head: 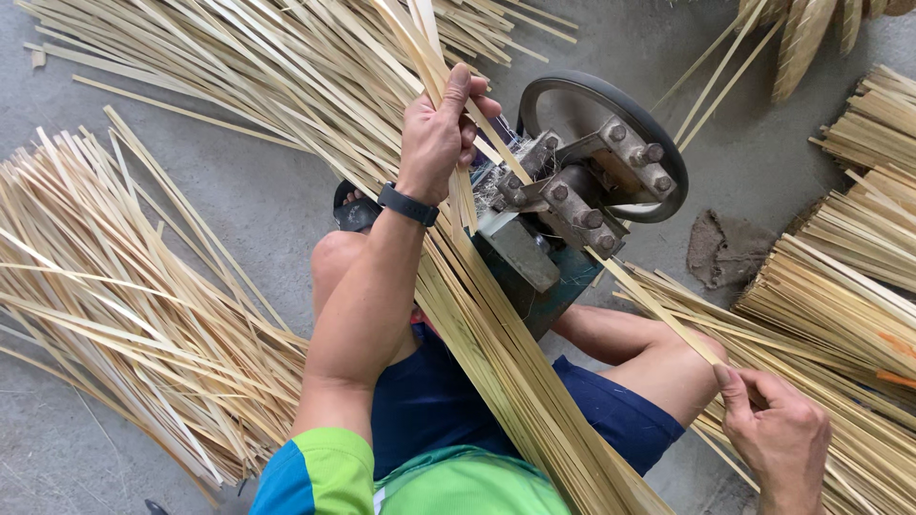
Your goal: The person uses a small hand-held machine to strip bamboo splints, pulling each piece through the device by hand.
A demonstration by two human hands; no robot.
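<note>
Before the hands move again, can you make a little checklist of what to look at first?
1. Left hand grips the strip bundle above the machine: ok.
2. Right hand pinches the single strip coming out: ok.
3. That strip runs straight from the bolted metal head to the fingers: ok.
4. Left fingers sit clear of the black wheel: ok, though near the head.
5. Wheel turning or stopped: cannot tell.
6. Bare knees close beside the machine: not ok.
</note>
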